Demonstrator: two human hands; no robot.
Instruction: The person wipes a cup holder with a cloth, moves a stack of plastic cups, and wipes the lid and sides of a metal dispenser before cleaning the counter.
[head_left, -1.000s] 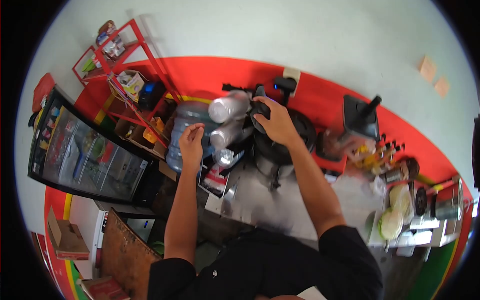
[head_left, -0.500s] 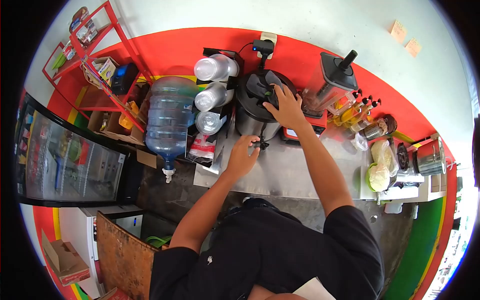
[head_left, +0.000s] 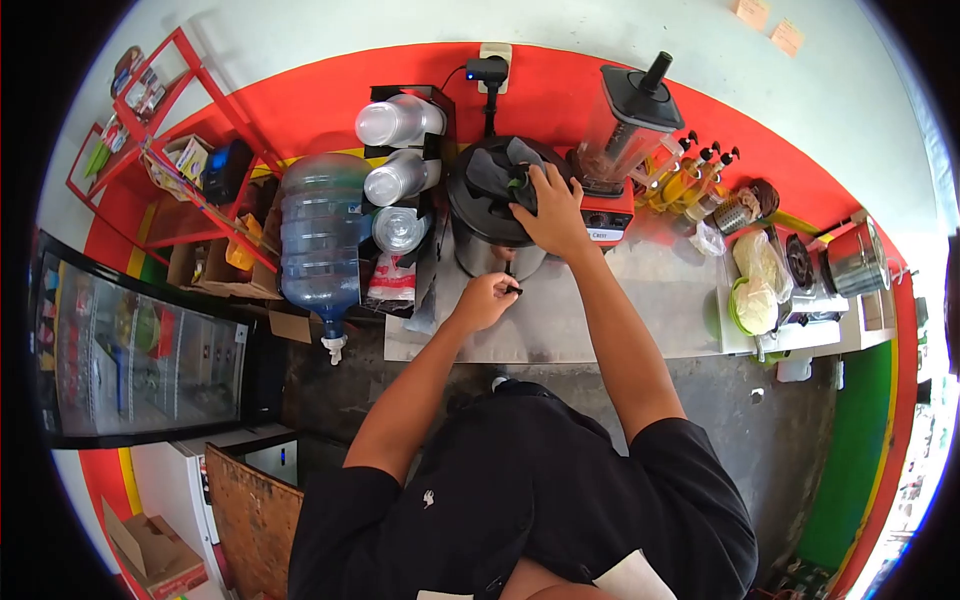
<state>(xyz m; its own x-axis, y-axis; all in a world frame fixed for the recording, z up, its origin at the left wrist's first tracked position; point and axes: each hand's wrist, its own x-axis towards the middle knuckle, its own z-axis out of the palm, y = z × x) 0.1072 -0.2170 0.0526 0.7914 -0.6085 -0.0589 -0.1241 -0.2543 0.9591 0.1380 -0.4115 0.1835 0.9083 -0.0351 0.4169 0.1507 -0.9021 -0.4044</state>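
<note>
A large steel container [head_left: 480,258] with a black lid [head_left: 470,205] stands on the metal counter. A dark cloth [head_left: 495,170] lies crumpled on its lid. My right hand [head_left: 552,210] rests over the cloth and the lid's right side, fingers spread. Low at the container's front, my left hand [head_left: 486,302] is closed around a small black tap handle [head_left: 513,290]. The tap's body is mostly hidden by the fingers.
A blender [head_left: 625,125] stands right of the container, with pump bottles [head_left: 690,190] beyond it. Stacked plastic cups [head_left: 400,178] and a big water bottle [head_left: 322,235] are on the left. A steel pot [head_left: 855,262] sits far right on the counter [head_left: 620,320].
My left hand has closed on the tap handle. My right hand remains on the cloth and lid. The view has shifted slightly.
</note>
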